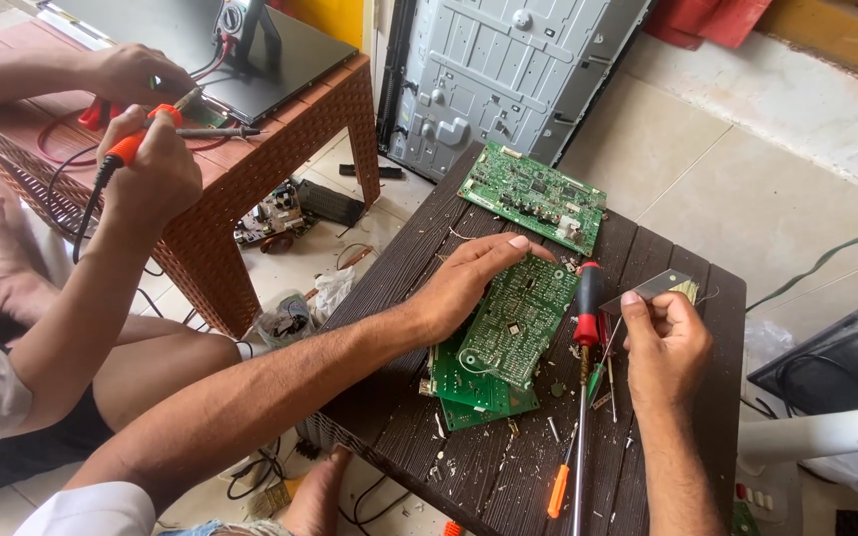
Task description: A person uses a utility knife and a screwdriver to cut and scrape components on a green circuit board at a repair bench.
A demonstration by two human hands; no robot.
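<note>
Circuit board [518,318] underside hidden, left hand [469,283] covering

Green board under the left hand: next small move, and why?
Probably bring the small flat piece pinched in the right hand down to the green board. The left hand already pins the board flat on the dark table.

A flat, dark, rectangular screen panel [250,55] lies face up on the reddish-brown woven tabletop [280,149] at upper left. A grey metal back of another screen [508,69] leans upright beyond it. No packages, labels or signs show.
</note>
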